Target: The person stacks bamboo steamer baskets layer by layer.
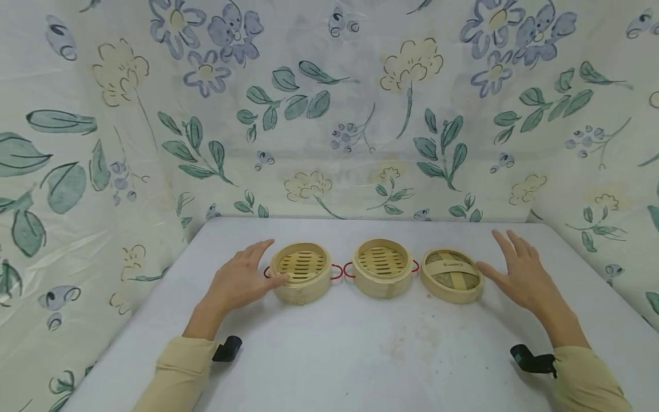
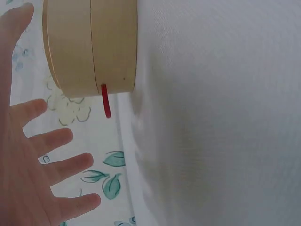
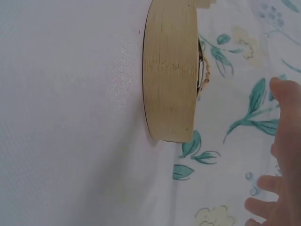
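Three bamboo pieces stand in a row across the middle of the white table (image 1: 329, 355), none stacked. The left steamer basket (image 1: 301, 272) and the middle steamer basket (image 1: 382, 267) sit uncovered, their slatted floors exposed; the woven lid (image 1: 451, 275) lies separately at 3 o'clock from them, tilted slightly toward the camera.

The left hand (image 1: 239, 280) lies flat at 9 o'clock of the left basket, fingers spread and relaxed, thumb touching the basket wall; it grasps nothing. The right hand (image 1: 517, 269) hovers at 3 o'clock of the lid, fingers straight, thumb tip just beside the rim (contact cannot be confirmed); it holds nothing.

Judged progress: nothing is lifted, nested or covered; any assembly is not yet begun.

Materials: pale, smooth bent-bamboo walls, round and shallow, with a visible seam band in the left wrist view; thin red wire loop handles (image 1: 337, 272) on the baskets. The lid is a low disc with plaited top. The table surface is matte, faintly stained near 6 o'clock. A floral plastic sheet (image 1: 360, 114) forms the backdrop.
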A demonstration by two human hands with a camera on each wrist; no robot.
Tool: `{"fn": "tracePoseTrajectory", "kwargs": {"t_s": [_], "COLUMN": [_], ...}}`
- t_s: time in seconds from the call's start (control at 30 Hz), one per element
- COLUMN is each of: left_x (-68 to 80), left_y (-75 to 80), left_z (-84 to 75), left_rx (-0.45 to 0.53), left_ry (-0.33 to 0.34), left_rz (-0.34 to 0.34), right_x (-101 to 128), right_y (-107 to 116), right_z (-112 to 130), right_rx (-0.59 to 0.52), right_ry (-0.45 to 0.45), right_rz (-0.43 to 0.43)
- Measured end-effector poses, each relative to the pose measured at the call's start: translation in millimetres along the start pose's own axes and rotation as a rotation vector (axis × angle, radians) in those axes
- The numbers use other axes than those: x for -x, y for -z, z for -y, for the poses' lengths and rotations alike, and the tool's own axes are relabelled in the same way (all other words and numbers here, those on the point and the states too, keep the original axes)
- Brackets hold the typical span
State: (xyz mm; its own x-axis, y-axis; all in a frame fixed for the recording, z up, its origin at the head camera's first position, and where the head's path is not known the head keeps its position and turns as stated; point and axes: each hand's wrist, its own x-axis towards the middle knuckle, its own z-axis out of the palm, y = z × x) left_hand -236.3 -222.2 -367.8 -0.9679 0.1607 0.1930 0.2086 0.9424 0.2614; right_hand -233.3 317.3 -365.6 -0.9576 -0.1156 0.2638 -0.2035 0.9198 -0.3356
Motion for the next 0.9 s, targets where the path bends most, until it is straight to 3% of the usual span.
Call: {"fn": "tracePoseTrajectory", "kwargs": {"t_s": [0.27,0.63,0.9], "left_x": [-0.3,1.1,1.1], "left_y": [-7.6,-12.4,-14.4], "left_z": [-3.6,-10.7,-12.1], "left_rx": [0.038,0.105,0.12], "left_ry": [-0.02,-0.003,0.005], "left_rz": [0.04,0.157,0.164], "right_x": [-0.3,-1.4,-2.1], "right_y": [-2.8,-6.5,-10.9], "right_z": [1.6,7.4,11.1], "right_rx": [0.007,0.036,0.031], "right_ry": [0.014,-0.003,0.016], "right_rz": [-0.002,0.053,0.068]}}
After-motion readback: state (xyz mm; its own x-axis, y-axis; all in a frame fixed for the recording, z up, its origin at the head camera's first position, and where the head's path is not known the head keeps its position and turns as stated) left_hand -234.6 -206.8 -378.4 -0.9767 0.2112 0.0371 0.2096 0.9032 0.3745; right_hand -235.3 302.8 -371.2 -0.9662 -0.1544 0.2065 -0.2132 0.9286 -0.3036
